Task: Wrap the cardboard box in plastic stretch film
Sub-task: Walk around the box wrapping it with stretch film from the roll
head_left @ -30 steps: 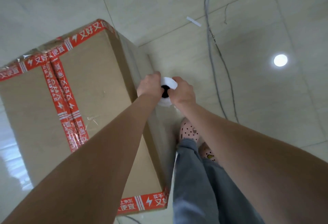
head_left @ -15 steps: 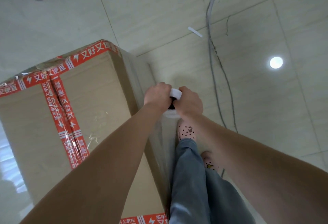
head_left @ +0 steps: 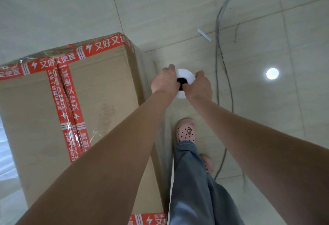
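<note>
A tall cardboard box [head_left: 99, 103] sealed with red printed tape stands on the floor at the left. Clear stretch film [head_left: 161, 153] clings to its right side face and runs up to a white film roll [head_left: 184, 74] seen end-on, with a dark core. My left hand [head_left: 164, 81] grips the roll from the left, close to the box's right edge. My right hand [head_left: 200, 87] grips it from the right. Most of the roll's length is hidden below my hands.
Grey cables [head_left: 220, 60] trail across the tiled floor to the right of the roll. A white strip [head_left: 203, 35] lies on the floor beyond. A round light reflection [head_left: 272, 73] shines at right. My pink shoes [head_left: 187, 131] and grey trousers stand beside the box.
Both hands with the roll have moved forward along the box's right side toward its far corner, and my feet have stepped forward with them.
</note>
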{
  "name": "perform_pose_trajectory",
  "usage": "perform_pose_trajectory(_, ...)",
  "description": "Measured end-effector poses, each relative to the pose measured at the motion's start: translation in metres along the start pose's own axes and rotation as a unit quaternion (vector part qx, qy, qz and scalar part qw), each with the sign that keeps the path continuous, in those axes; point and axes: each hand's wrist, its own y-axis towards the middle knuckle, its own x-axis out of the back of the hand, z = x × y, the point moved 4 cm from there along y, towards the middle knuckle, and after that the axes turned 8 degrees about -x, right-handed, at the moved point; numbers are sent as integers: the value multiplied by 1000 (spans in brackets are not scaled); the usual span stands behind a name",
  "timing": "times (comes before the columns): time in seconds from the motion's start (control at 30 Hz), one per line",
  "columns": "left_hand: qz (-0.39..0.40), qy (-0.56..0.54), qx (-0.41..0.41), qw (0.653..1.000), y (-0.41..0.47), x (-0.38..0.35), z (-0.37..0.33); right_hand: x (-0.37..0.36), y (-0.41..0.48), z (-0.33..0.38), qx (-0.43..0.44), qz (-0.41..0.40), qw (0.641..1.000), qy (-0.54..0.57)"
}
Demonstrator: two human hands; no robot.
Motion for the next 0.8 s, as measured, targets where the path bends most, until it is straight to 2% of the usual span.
perform_pose_trajectory(0.1,12,17,-74,997,13,2,-7,1,6,7,19,-1,1000,-17)
perform_pose_trajectory(0.2,15,36,-97,995,22,1,-6,1,10,14,33,-5,999,-33)
perform_pose_trajectory(0.5,32,51,-83,995,40,14,-1,8,17,48,95,7,990,-104)
perform_pose_trajectory(0.67,35,66,-89,993,48,17,-1,7,27,44,36,48,997,-48)
perform_pose_trajectory(0.8,38,66,-73,994,56,22,-4,12,34,60,101,35,986,-129)
